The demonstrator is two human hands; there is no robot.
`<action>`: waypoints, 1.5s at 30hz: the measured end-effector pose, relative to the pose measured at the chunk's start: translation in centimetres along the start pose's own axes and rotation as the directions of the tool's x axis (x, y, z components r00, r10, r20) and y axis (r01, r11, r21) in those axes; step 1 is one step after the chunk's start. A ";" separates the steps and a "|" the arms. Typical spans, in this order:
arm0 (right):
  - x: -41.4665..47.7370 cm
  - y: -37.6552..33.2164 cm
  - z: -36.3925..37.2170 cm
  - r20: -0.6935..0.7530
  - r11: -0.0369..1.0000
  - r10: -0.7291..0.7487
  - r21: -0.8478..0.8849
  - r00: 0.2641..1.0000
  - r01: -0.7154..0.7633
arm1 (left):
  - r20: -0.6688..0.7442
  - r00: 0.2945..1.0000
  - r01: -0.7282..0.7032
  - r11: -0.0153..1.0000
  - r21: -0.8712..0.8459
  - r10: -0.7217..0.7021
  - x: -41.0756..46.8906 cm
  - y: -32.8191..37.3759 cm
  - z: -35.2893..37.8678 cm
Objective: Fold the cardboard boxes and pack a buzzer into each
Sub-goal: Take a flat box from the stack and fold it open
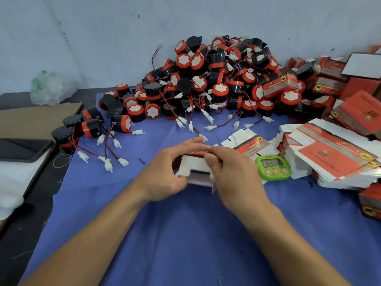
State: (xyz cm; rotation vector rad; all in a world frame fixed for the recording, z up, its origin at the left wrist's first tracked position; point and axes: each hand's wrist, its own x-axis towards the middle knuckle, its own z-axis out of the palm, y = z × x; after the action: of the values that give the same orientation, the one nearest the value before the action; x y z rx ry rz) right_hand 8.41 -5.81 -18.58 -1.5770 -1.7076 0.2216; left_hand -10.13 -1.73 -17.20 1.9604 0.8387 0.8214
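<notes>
Mid-fold on one box, roughly centre of the bench (185, 234)

The left hand (165, 172) has its grip pinched on the left side of the half-folded cardboard box (198, 174), and the right hand (231, 174) is grasping its top edge, white flaps still loose. It's thin card, light and easy to crease, so I'd hold the folded corners, not the panels. The buzzer pile (206, 79) is at 12 o'clock, the green timer (273, 167) just right of the hands, and the flat boxes (329, 157) at 3 o'clock.

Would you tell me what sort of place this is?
Likely a hand-packing workbench: a heap of buzzers on a blue cloth, stacks of flat printed cartons on the right, and a green timer beside the box held in the left hand and right hand.
</notes>
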 end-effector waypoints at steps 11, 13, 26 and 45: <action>0.3 0.8 -0.9 0.018 0.945 0.125 0.301 0.992 -0.125 | -0.304 0.950 0.005 0.966 0.258 0.076 0.7 0.2 3.8; 0.6 1.0 -1.4 0.248 0.828 0.099 0.517 0.964 -0.218 | -0.372 0.922 0.014 0.953 0.304 0.105 0.6 -0.1 3.8; -0.1 2.6 -1.6 0.293 0.794 -0.009 0.584 0.956 -0.171 | -0.140 0.990 0.025 1.000 0.009 -0.024 0.3 -0.1 1.6; 0.4 2.7 -1.6 0.324 0.680 0.097 0.669 0.941 -0.300 | -0.341 0.935 0.121 0.990 0.066 -0.092 0.4 -1.2 2.8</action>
State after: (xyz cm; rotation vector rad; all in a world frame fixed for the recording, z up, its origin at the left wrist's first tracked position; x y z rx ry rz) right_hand 11.50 -5.43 -18.98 -1.1493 -1.3577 1.1214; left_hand -8.03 -2.08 -19.39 1.8539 1.1888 1.0909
